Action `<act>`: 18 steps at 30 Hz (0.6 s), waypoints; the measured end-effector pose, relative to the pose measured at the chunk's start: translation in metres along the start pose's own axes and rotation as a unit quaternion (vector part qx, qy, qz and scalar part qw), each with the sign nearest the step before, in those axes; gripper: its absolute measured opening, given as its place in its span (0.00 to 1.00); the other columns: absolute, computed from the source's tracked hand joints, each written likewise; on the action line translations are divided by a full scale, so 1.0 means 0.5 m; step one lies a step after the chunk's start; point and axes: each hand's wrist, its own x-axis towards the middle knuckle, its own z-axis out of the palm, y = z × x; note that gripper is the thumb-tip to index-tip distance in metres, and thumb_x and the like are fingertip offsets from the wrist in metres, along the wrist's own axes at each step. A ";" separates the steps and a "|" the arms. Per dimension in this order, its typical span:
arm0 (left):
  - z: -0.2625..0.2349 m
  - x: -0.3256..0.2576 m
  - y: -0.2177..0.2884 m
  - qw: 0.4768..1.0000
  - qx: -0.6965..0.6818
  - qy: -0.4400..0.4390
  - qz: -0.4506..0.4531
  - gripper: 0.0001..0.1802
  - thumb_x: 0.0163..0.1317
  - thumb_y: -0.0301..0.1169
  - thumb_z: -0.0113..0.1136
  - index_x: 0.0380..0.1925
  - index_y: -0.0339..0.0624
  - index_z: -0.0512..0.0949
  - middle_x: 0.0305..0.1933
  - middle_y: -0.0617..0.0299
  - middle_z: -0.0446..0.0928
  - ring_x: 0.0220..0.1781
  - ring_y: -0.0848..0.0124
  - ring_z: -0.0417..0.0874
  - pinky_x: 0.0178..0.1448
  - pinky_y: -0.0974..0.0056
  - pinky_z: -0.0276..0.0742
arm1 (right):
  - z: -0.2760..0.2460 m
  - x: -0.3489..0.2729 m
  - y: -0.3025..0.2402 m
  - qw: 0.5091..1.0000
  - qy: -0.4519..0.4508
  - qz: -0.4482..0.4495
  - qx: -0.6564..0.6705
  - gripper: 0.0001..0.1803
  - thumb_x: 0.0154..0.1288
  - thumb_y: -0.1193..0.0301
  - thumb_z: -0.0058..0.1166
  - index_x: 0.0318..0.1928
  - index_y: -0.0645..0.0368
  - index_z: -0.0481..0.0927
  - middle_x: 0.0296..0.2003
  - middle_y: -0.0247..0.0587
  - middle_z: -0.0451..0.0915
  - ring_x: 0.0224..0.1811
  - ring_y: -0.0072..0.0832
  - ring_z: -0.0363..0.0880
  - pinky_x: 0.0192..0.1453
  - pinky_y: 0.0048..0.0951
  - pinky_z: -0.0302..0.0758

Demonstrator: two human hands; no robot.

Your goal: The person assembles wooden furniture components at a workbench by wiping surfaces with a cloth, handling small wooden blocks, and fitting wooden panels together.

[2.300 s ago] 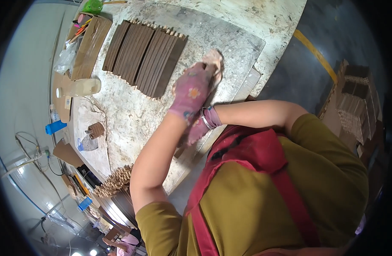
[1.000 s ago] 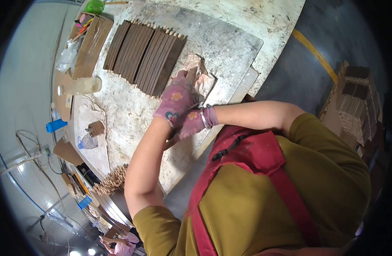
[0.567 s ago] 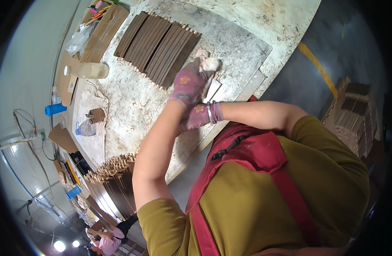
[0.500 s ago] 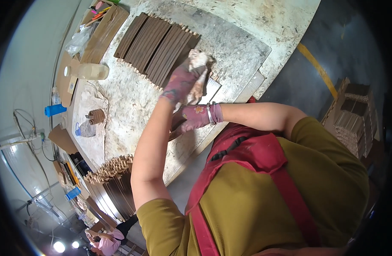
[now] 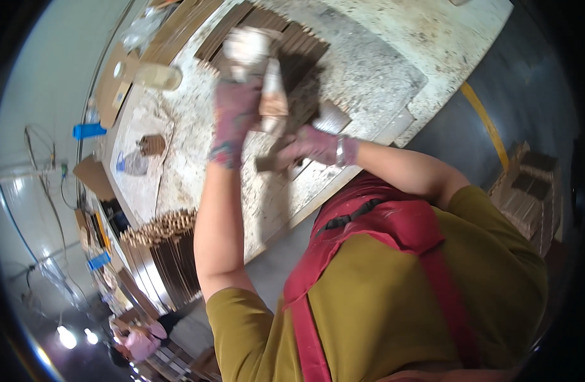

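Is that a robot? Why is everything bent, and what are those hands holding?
No robot here! A person wears two wide cameras on their head. This picture comes from the left one, looking down, and its round lens bends straight edges. Both hands wear pinkish-purple gloves. The left hand holds a whitish cloth, blurry here. The right hand holds a brown piece that looks like wood. On the pale, speckled table are a row of brown strips and a bottle.
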 end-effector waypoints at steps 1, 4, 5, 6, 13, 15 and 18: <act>-0.062 -0.006 -0.007 0.993 -0.105 0.041 0.040 0.21 0.58 0.38 0.70 0.49 0.39 0.81 0.39 0.49 0.85 0.38 0.63 0.87 0.39 0.62 0.82 | -0.022 -0.016 0.012 0.993 0.034 -0.112 -0.027 0.17 0.69 0.67 0.55 0.53 0.61 0.81 0.53 0.43 0.80 0.46 0.24 0.81 0.50 0.26 0.78; -0.156 -0.074 -0.096 0.959 -0.175 0.217 0.043 0.25 0.61 0.37 0.70 0.56 0.40 0.78 0.37 0.59 0.83 0.38 0.72 0.84 0.39 0.67 0.82 | -0.053 -0.056 0.003 0.965 0.075 -0.236 0.081 0.13 0.70 0.74 0.52 0.52 0.62 0.80 0.51 0.41 0.80 0.49 0.30 0.80 0.52 0.29 0.78; -0.139 -0.118 -0.066 0.969 -0.082 0.225 -0.054 0.26 0.62 0.38 0.69 0.58 0.40 0.75 0.40 0.57 0.83 0.38 0.72 0.84 0.37 0.68 0.81 | -0.068 -0.064 0.016 0.939 0.097 -0.196 0.265 0.13 0.71 0.73 0.51 0.54 0.61 0.79 0.52 0.41 0.79 0.51 0.30 0.79 0.53 0.31 0.77; -0.121 -0.147 -0.084 0.981 -0.036 0.163 -0.098 0.22 0.62 0.40 0.69 0.50 0.41 0.76 0.39 0.58 0.83 0.37 0.71 0.84 0.37 0.67 0.81 | -0.081 -0.065 0.032 0.879 0.114 -0.149 0.438 0.14 0.72 0.72 0.51 0.55 0.61 0.77 0.53 0.41 0.79 0.53 0.31 0.79 0.55 0.32 0.77; 0.077 -0.242 -0.208 0.933 0.350 0.072 0.035 0.29 0.57 0.47 0.68 0.51 0.38 0.75 0.51 0.50 0.75 0.51 0.54 0.77 0.54 0.52 0.76 | -0.082 -0.067 0.043 0.913 0.134 -0.151 0.355 0.17 0.73 0.67 0.52 0.59 0.57 0.74 0.54 0.40 0.78 0.56 0.33 0.76 0.59 0.39 0.74; 0.024 -0.214 -0.239 0.930 0.355 0.077 -0.047 0.32 0.59 0.48 0.67 0.55 0.38 0.73 0.56 0.50 0.73 0.55 0.56 0.76 0.58 0.53 0.75 | -0.077 -0.067 0.028 0.907 0.142 -0.118 0.378 0.18 0.73 0.67 0.52 0.60 0.57 0.74 0.54 0.40 0.78 0.55 0.34 0.77 0.57 0.39 0.74; -0.058 -0.194 -0.234 0.896 0.424 0.128 -0.022 0.38 0.62 0.48 0.63 0.67 0.40 0.66 0.66 0.47 0.68 0.65 0.57 0.72 0.65 0.52 0.72 | -0.081 -0.069 0.029 0.917 0.116 -0.125 0.361 0.18 0.72 0.68 0.53 0.60 0.57 0.74 0.54 0.40 0.78 0.56 0.34 0.77 0.59 0.40 0.75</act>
